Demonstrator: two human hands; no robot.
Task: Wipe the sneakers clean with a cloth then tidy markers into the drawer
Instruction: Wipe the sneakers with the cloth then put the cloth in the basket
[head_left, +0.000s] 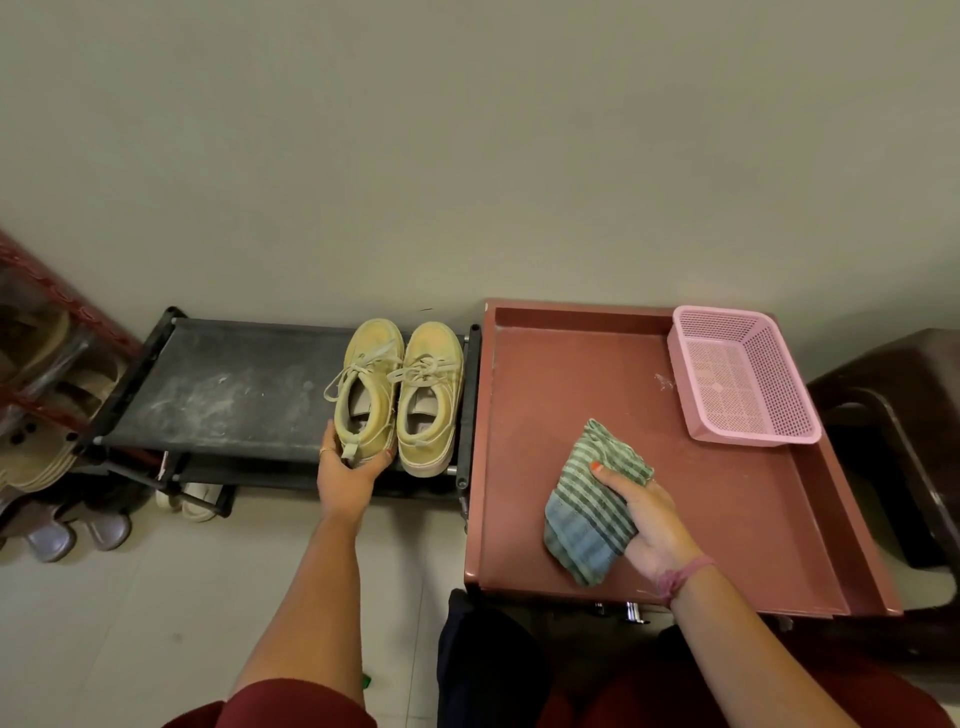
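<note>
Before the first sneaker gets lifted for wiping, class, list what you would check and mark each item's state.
1. Left hand has a grip on the heel of the left yellow lace-up sneaker: ok.
2. Right hand holds the green and blue striped cloth: ok.
3. Second yellow sneaker stands steady on the black rack shelf: ok.
4. Loose laces clear of snagging: cannot tell.
5. Markers located: not ok, none in view.
6. Pink plastic mesh basket out of the way: ok.

sleeves: dark red, short | left grip (347, 480): ring | right grip (652, 525): orange nail polish, pink wrist thread
</note>
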